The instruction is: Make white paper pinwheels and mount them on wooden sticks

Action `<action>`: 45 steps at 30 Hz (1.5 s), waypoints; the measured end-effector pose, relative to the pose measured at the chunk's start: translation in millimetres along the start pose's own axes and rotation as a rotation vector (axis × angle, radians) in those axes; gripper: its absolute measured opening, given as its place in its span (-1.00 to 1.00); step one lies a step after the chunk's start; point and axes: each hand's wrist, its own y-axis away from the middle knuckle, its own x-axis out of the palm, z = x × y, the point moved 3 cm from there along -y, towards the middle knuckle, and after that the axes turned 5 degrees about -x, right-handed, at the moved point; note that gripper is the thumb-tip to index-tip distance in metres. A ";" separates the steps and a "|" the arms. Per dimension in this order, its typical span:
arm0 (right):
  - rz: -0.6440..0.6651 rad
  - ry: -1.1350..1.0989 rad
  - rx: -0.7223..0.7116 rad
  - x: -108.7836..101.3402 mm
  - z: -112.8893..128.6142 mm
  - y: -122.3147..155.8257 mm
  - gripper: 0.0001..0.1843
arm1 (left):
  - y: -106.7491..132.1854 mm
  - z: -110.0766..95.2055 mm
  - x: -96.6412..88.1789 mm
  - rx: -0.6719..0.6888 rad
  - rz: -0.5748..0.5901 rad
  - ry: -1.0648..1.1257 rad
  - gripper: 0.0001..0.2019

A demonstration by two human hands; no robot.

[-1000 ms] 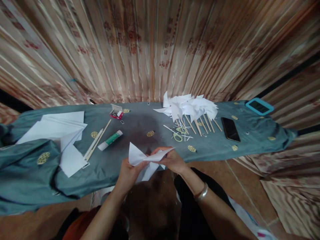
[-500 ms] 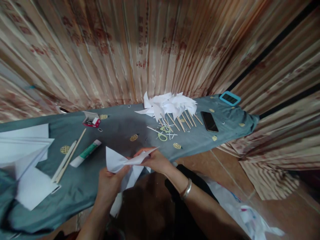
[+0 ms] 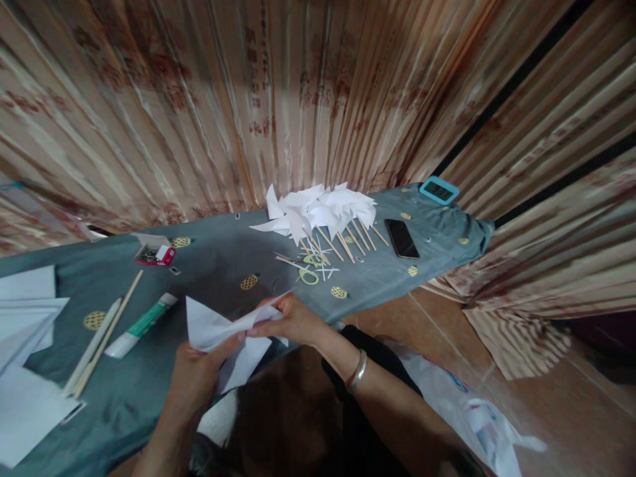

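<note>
Between my hands, at the near edge of the cloth-covered table, is a white paper pinwheel [image 3: 209, 328] with its blades folded in toward the middle. My left hand [image 3: 201, 368] grips its left side, thumb pressed near the centre. With fingers and thumb closed, my right hand [image 3: 288, 321] pinches the paper at the centre and right; a bracelet is on that wrist. Beyond them lies a row of finished-looking white pinwheels [image 3: 322, 209] on wooden sticks. Scissors [image 3: 308, 275] with green handles rest among thin paper strips just in front of the row.
A glue tube [image 3: 142, 326], a wooden stick [image 3: 109, 331] and a white pen-like rod [image 3: 92, 348] lie left of my hands. Farther left are paper sheets [image 3: 30, 404]. A small red box of pins [image 3: 156, 254] stands behind. A phone [image 3: 402, 238] and blue-framed clock [image 3: 438, 190] sit at right.
The view has shifted, so the table items appear farther left. My right thumb has come onto the paper's centre, beside the left thumb; both hands keep hold of the pinwheel.
</note>
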 end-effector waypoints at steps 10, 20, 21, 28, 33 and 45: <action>0.009 0.039 -0.038 4.4 -15.0 -18.0 -0.69 | -5.8 -5.7 -6.9 0.055 0.039 0.034 -0.62; -0.013 0.089 -0.042 5.2 -16.9 -31.3 -0.76 | -19.1 -9.8 -13.0 0.090 0.043 0.001 -0.69; -0.020 0.101 -0.045 5.5 -18.0 -33.1 -0.77 | -20.5 -10.2 -13.9 0.092 0.033 -0.007 -0.70; -0.020 0.151 -0.053 10.0 -19.7 -42.6 -0.77 | -26.5 -12.3 -18.4 0.094 -0.002 0.014 -0.71; 0.026 0.160 -0.035 11.6 -17.2 -46.6 -0.76 | -30.0 -10.1 -23.3 0.128 0.019 0.015 -0.75; 0.074 0.180 -0.051 14.1 -19.0 -47.3 -0.78 | -27.7 -8.3 -27.3 0.169 0.031 -0.051 -0.81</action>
